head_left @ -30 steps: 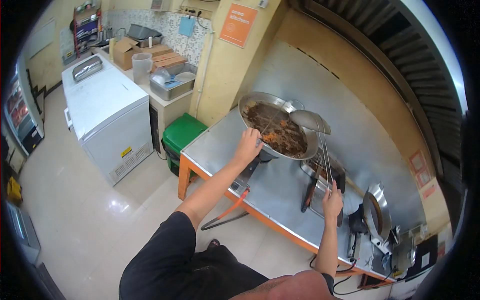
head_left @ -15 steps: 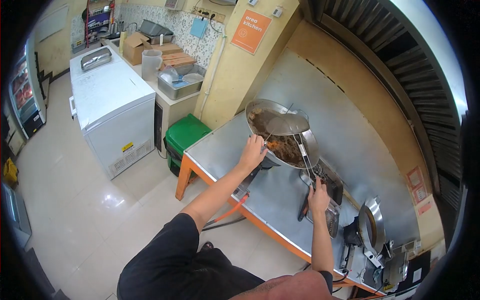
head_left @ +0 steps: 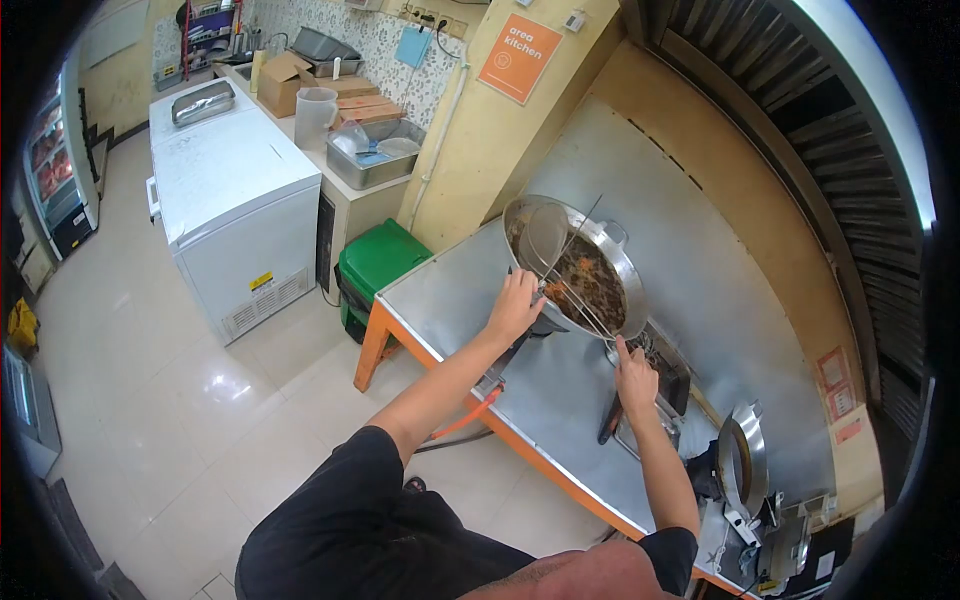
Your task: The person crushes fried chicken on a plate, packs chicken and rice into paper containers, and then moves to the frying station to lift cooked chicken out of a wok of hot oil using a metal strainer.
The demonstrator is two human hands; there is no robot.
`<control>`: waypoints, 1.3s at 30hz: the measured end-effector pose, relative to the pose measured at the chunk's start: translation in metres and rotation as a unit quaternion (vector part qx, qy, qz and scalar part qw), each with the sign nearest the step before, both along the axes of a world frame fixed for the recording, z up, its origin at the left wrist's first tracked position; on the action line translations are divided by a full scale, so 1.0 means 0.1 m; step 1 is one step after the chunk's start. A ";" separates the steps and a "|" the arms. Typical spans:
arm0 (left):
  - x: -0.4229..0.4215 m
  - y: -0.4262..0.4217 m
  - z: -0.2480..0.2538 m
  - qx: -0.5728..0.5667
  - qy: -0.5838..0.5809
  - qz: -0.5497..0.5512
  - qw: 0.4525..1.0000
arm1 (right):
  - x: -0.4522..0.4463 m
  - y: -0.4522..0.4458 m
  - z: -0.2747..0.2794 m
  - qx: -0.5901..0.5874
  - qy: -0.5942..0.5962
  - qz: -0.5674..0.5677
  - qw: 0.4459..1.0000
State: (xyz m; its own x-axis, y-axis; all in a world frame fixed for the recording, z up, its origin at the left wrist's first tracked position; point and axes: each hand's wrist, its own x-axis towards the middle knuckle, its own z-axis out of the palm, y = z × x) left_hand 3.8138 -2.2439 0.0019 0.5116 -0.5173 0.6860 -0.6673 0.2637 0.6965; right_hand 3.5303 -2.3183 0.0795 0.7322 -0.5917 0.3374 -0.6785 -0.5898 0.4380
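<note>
A large metal wok (head_left: 628, 262) sits over a burner on the steel table, with dark oil and brown bits in it and a small orange patch. My left hand (head_left: 515, 302) is closed at the wok's near left rim, around the lower end of a thin metal rod (head_left: 586, 217) that slants up across the pan. My right hand (head_left: 636, 376) grips the long wire handle of a round mesh strainer (head_left: 544, 236). The strainer's head is tilted over the left part of the wok. Its handle end is hidden in my fingers.
A tray (head_left: 676, 388) and a black-handled utensil (head_left: 609, 418) lie right of the wok. Farther right stands a second wok (head_left: 757, 455). A green bin (head_left: 385, 258) and white chest freezer (head_left: 240, 190) stand left of the table (head_left: 480, 262). An orange hose (head_left: 468, 415) hangs at its front edge.
The strainer's head has swung left across the wok and turned more upright. My right hand has shifted slightly with its handle. My left hand stays near the rim, still holding the rod.
</note>
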 end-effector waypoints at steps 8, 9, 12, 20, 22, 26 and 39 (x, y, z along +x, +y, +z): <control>0.01 0.00 0.04 -0.004 0.003 0.000 1.000 | 0.11 -0.03 0.07 0.018 0.135 -0.023 0.990; 0.00 0.01 0.05 -0.001 0.006 -0.002 1.000 | 0.11 -0.08 0.06 0.021 0.155 -0.022 0.988; 0.00 0.01 0.06 0.004 0.013 -0.005 1.000 | 0.12 -0.11 0.16 0.028 0.140 0.017 0.990; 0.02 -0.01 0.05 0.006 0.014 -0.007 1.000 | 0.32 -0.15 0.37 0.289 0.048 -0.024 0.956; 0.04 -0.02 0.05 0.006 0.016 -0.006 1.000 | 0.36 -0.13 0.52 0.277 0.049 -0.025 0.959; 0.03 -0.02 0.06 0.003 0.018 -0.012 1.000 | 0.46 -0.09 0.79 0.264 0.088 -0.047 0.959; 0.05 -0.11 -0.04 -0.011 0.003 0.000 1.000 | 0.65 -0.30 0.40 0.203 0.101 -0.128 0.965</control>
State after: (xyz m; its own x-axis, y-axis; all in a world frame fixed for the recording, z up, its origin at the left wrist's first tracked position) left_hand 3.8190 -2.2553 -0.0017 0.5150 -0.5020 0.6949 -0.6632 0.2803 0.6940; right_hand 3.5953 -2.3487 0.1198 0.5702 -0.8160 -0.0950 -0.7505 -0.5644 0.3439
